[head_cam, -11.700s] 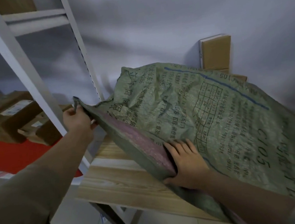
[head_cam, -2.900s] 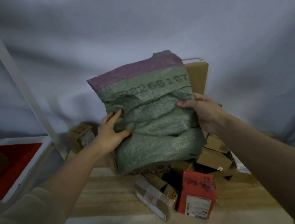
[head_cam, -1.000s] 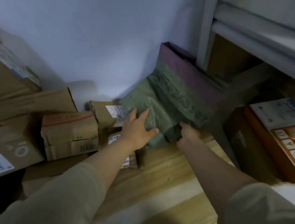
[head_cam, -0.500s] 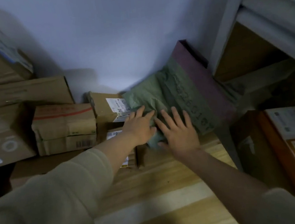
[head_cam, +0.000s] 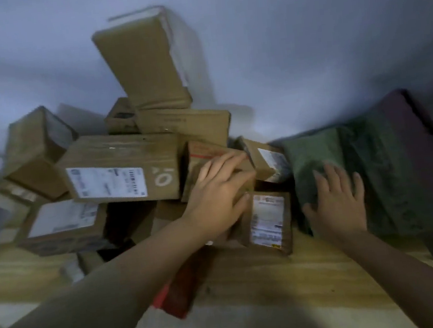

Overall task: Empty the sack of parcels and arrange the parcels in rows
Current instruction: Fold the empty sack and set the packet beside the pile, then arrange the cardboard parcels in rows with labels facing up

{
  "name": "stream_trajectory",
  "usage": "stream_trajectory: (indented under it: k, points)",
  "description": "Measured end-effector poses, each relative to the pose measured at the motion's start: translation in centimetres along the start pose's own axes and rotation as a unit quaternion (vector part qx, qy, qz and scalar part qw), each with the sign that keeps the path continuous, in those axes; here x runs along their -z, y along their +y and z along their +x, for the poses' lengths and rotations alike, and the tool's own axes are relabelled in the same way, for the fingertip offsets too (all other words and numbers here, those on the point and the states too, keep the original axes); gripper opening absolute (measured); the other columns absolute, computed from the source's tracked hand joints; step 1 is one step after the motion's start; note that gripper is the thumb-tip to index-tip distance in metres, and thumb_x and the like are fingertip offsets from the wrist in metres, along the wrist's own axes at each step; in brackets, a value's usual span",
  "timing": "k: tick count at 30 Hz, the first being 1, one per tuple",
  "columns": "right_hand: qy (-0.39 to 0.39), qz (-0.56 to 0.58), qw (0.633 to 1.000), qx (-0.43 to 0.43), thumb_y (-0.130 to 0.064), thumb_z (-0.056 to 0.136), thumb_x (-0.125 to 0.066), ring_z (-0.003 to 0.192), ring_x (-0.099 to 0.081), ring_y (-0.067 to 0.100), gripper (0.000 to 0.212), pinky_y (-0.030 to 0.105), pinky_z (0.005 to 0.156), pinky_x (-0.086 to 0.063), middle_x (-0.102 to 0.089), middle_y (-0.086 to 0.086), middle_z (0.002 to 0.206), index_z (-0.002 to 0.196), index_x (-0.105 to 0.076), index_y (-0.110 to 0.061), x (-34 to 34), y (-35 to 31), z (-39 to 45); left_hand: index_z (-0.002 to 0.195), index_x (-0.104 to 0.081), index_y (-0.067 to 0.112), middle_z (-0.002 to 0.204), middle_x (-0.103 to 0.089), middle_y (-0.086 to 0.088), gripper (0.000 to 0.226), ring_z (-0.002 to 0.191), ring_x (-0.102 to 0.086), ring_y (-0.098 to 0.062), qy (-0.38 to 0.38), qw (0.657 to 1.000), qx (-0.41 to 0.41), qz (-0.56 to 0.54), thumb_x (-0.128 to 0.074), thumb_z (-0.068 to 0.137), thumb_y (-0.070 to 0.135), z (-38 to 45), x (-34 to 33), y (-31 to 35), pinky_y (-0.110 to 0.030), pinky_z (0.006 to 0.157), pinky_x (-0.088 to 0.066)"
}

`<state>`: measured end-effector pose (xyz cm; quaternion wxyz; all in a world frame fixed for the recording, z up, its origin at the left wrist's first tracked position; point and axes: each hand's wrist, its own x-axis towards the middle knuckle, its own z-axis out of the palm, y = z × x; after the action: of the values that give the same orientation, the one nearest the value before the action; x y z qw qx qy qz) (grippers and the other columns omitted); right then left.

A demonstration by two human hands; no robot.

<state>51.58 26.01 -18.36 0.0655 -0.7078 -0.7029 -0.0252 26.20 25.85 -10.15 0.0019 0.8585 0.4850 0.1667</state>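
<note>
The green woven sack [head_cam: 387,160] lies folded and flat at the right, against the wall, its purple hem at the far end. My right hand [head_cam: 336,204] rests on it, palm down with fingers spread. A heap of brown cardboard parcels fills the left and middle of the wooden table [head_cam: 277,278]. My left hand [head_cam: 218,190] lies with fingers apart on a parcel with red tape [head_cam: 208,151]; blur hides whether it grips. Below it stands a small labelled parcel [head_cam: 267,220]. A red parcel [head_cam: 186,286] lies under my left forearm.
A long box with a white label [head_cam: 124,171] lies across the heap. A tall box [head_cam: 144,64] leans on the grey wall behind it. More boxes [head_cam: 35,149] are piled at the far left. Bare wood shows at the table's near side.
The view has swung left onto the heap of parcels. My left hand has left the sack and now lies on the parcels. My right hand stays flat on the folded sack.
</note>
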Motion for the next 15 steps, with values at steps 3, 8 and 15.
stream_trajectory:
  k: [3,8,15]
  points:
    - [0.080,0.030,0.994,0.066,-0.054,0.086,-0.052,0.152,-0.014,0.031,0.076,0.058,0.121,-0.004,-0.022,0.014,0.163,0.149,-0.037,-0.014,2.9,-6.0,1.4,0.136,-0.057,0.021,0.156,-0.036,-0.007,0.050,0.148,-0.023,-0.024,0.051,0.997,0.002,0.059,-0.063,0.088,0.033,-3.1,4.2,-4.9,-0.047,0.121,-0.014]
    - [0.137,0.022,0.972,0.190,-0.073,0.087,-0.034,0.154,-0.007,0.032,0.084,0.062,0.120,-0.002,-0.016,0.011,0.165,0.155,-0.027,-0.024,8.9,-18.6,2.4,0.143,-0.048,0.021,0.159,-0.029,-0.011,0.065,0.149,-0.019,-0.030,0.075,0.978,0.046,0.187,-0.055,0.088,0.055,-8.5,10.8,-13.8,-0.055,0.120,-0.015]
    - [0.097,-0.091,0.932,0.336,-0.088,0.078,-0.024,0.152,0.007,0.040,0.099,0.071,0.113,0.004,-0.003,0.010,0.167,0.159,-0.010,-0.032,12.1,-36.2,3.2,0.156,-0.015,0.017,0.164,0.004,-0.014,0.112,0.149,0.007,-0.040,-0.033,0.949,0.129,0.285,-0.022,0.072,0.090,-12.7,14.8,-22.9,-0.059,0.119,0.003]
